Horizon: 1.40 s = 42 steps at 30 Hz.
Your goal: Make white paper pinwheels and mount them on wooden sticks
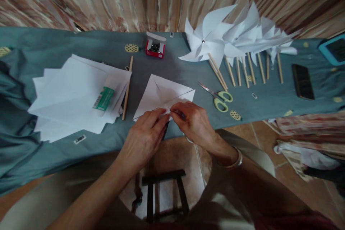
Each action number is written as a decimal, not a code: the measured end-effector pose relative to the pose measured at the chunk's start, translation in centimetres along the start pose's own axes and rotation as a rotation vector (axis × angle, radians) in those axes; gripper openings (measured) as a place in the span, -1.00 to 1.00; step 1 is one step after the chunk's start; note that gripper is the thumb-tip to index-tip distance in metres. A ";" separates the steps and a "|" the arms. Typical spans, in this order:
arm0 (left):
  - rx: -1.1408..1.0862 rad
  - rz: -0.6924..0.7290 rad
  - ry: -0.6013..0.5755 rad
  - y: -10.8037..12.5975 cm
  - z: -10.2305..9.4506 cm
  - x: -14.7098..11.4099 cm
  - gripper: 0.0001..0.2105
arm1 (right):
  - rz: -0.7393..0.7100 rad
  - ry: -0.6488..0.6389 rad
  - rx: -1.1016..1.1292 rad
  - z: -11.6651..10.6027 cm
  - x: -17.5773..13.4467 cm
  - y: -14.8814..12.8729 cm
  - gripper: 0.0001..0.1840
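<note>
A white paper square (151, 95) with slits cut in from its corners lies in front of me at the table's near edge. Both hands pinch its near part, fingertips almost meeting. My left hand (147, 127) is closed on the paper from the left. From the right, my right hand (192, 116) grips it between thumb and fingers; whether anything small is also held there is hidden. Right of the paper lie scissors (218, 97) with green handles, blades slightly apart. A wooden stick (127, 88) rests to its left.
On the left, a glue stick (104, 97) lies on a stack of white paper sheets (67, 93). A red box (155, 46) of small dark metal pieces stands open at the back. Several paper pinwheels (210, 30) on sticks lie back right, near a phone (303, 81) and a blue-framed device (334, 50).
</note>
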<state>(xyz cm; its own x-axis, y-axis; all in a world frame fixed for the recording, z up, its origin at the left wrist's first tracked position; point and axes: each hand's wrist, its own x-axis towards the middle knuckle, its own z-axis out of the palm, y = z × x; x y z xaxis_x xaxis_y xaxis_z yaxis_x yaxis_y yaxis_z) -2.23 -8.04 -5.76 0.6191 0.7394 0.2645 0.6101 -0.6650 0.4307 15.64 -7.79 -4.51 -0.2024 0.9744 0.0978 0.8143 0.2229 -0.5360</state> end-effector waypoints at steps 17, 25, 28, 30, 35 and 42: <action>0.027 0.001 -0.079 0.1 -0.2 0.4 -0.71 | 0.005 -0.030 -0.118 0.0 0.3 -0.5 -0.82; 0.029 0.008 -0.083 0.1 -0.1 0.4 -0.70 | 0.026 -0.041 -0.128 0.1 0.4 -0.5 -0.85; 0.045 0.012 -0.082 0.1 0.0 0.4 -0.69 | 0.039 -0.054 -0.130 0.1 0.5 -0.6 -0.85; 0.055 0.009 -0.087 0.1 0.0 0.4 -0.69 | 0.044 -0.054 -0.131 0.1 0.5 -0.6 -0.85; 0.072 0.004 -0.108 0.0 0.0 0.4 -0.69 | 0.031 -0.041 -0.176 0.1 0.6 -0.7 -0.85; 0.081 0.000 -0.116 0.0 0.1 0.5 -0.69 | -0.072 -0.034 -0.250 -0.2 0.4 -0.8 -0.79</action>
<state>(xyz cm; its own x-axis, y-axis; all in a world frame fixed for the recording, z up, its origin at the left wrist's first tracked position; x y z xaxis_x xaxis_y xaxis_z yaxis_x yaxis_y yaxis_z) -1.86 -7.74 -5.69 0.6696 0.7251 0.1610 0.6448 -0.6751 0.3584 15.06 -7.59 -3.85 -0.2790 0.9553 0.0977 0.9057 0.2956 -0.3040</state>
